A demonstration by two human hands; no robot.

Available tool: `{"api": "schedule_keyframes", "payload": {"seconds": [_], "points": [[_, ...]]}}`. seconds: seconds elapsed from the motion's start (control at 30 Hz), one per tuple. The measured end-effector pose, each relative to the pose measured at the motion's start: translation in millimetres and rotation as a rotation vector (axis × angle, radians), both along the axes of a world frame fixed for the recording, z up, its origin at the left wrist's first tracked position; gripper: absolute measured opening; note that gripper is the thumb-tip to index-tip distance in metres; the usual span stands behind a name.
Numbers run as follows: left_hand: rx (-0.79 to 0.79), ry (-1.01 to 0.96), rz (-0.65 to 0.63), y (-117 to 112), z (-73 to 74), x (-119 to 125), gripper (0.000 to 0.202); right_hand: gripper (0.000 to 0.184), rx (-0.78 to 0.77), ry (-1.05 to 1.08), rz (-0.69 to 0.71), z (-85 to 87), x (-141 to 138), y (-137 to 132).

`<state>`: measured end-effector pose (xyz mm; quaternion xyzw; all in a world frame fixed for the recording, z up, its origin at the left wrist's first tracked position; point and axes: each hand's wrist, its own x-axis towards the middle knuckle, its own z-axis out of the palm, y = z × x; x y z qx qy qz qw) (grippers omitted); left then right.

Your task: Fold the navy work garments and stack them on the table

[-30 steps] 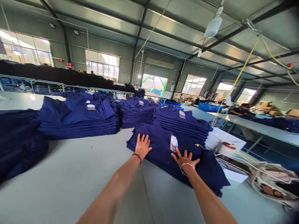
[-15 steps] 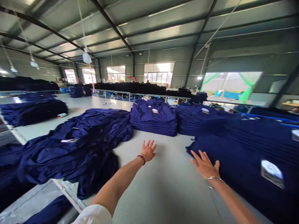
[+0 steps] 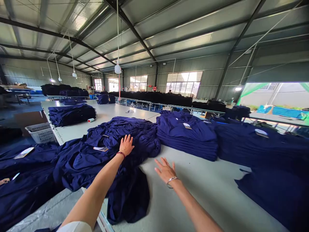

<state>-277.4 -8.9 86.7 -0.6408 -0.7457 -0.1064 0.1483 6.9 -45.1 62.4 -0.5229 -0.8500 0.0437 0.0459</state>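
You are resting your left hand [image 3: 126, 145], fingers spread, on the loose heap of navy garments [image 3: 101, 154] at the table's [image 3: 200, 190] left edge. Your right hand [image 3: 165, 170] is hovering open and empty over bare tabletop. Cloth is hanging over that edge (slippery-looking), so a tug could drag more off.

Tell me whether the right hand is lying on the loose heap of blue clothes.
No, the right hand is spread over the bare table; only the left hand lies on the heap.
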Motion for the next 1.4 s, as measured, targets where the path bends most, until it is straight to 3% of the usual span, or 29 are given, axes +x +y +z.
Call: {"api": "schedule_keyframes", "payload": {"seconds": [0.23, 0.37, 0.47, 0.67, 0.8, 0.93, 1.07, 1.27, 1.4], "points": [[0.02, 0.004, -0.041, 45, 25.0, -29, 0.067, 0.06, -0.054, 0.107, 0.286, -16.9, -121, 5], [-0.015, -0.018, -0.045, 81, 32.4, -34, 0.068, 0.068, 0.052, 0.125, 0.279, -15.5, -164, 27], [-0.048, -0.046, -0.007, 105, 29.2, -38, 0.072, 0.071, 0.081, 0.106, 0.22, -11.8, -182, 52], [-0.083, -0.069, 0.071, 130, 13.3, -43, 0.089, 0.062, -0.199, 0.057, 0.124, -32.1, -197, 82], [-0.123, -0.105, 0.091, 135, 17.3, -48, 0.073, 0.06, -0.207, 0.065, 0.089, -48.8, -203, 85], [-0.164, -0.122, 0.082, 124, 28.9, -56, 0.037, 0.056, -0.192, 0.045, 0.057, -54.1, -207, 86], [-0.175, -0.11, 0.081, 88, 30.9, -57, 0.032, 0.054, -0.201, 0.031, 0.042, -53.5, -209, 86], [-0.242, -0.101, 0.079, 19, -1.5, -36, 0.028, 0.055, -0.205, 0.068, 0.041, -57.3, -211, 88], [-0.302, -0.123, 0.061, -9, -24.6, -16, 0.031, 0.054, -0.19, 0.15, 0.096, -66.1, -203, 89]]}}
